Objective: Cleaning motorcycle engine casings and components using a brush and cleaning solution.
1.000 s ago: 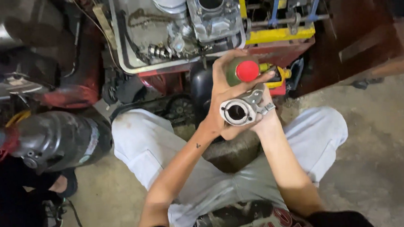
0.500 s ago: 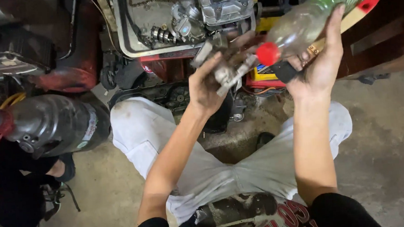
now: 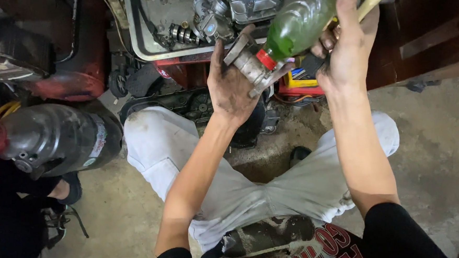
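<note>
Both my arms raised forward, forearms bare. Left hand (image 3: pixel 231 84) palm up, fingers curled, grip closed, grimy. Right hand (image 3: pixel 347 55) higher, back toward me, fingers wrapped tight, wrist bent.

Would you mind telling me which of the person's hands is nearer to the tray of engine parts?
Left. The left hand, holding a metal part, is just below the tray; the right hand, gripping the green bottle, is off to its right.

Green bottle (image 3: pixel 307 17) with a red cap (image 3: pixel 266 59) — grey metal part (image 3: pixel 247 65), white trousers (image 3: pixel 233 191), yellow tray (image 3: pixel 300 81).
</note>
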